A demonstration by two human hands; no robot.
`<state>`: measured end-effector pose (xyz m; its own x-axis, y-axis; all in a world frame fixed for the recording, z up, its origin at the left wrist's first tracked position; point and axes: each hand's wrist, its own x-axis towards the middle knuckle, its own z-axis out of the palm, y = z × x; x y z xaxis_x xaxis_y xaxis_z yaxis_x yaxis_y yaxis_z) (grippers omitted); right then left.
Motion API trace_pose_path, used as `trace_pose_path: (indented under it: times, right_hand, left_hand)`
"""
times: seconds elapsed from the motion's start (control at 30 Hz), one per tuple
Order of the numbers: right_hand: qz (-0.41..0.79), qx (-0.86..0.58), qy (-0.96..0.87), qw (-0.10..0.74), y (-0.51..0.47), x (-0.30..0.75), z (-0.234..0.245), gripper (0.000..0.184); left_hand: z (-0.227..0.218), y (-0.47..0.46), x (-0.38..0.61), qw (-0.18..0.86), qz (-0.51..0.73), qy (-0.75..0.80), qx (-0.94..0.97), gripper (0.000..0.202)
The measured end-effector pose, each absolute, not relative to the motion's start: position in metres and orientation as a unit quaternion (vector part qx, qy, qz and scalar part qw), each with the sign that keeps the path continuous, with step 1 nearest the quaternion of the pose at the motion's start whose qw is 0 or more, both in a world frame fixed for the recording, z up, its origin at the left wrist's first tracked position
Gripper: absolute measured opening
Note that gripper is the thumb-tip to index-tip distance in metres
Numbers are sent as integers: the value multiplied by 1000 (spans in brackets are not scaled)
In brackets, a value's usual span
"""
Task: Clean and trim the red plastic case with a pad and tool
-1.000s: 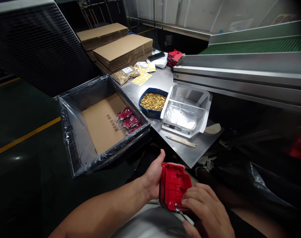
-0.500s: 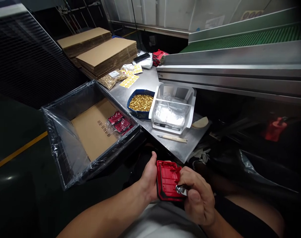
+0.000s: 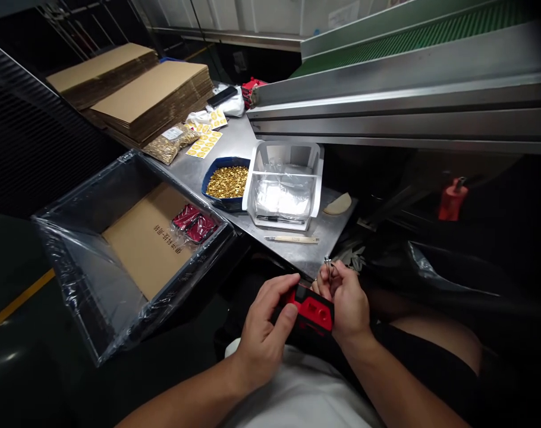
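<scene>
Red-and-black plastic part (image 3: 318,309): held above the lap, just off the near corner of the table (image 3: 329,230). Long axis runs left to right, right end tilted nearer the body. Left hand (image 3: 262,333) clamped on the left end, thumb on the near face, fingers over the far side. Right hand (image 3: 353,308) beside the right end, palm edge apparently touching; cannot tell whether it bears load. Its fingers are closed on a shiny metal tool (image 3: 328,265), roughly upright, just beyond the part's far edge.

Key relation, as judged: tool lies far and right of the part, so the right end is nearer to it; the left hand alone seems to set the part's angle. Underside hidden.

Surroundings: white divided bin (image 3: 318,193) on the far side, blue tray (image 3: 205,183) touching or just left of it; film-lined crate (image 3: 81,261) to the left, bagged dark-red pieces (image 3: 199,229) inside.
</scene>
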<state>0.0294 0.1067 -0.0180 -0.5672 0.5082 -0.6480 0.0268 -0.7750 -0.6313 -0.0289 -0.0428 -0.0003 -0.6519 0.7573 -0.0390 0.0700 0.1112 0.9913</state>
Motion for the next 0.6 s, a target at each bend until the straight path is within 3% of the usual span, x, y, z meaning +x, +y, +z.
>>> trace_pose_path:
  times: [0.4,0.6]
  right_hand:
    - [866,-400,-288,86,115,37,-13,45]
    - [869,-397,-288,60,115,41,-5,46]
  left_hand:
    - [13,-35,-23,331,593,677,285,33]
    - [22,-32,-19,356,584,684,254,47]
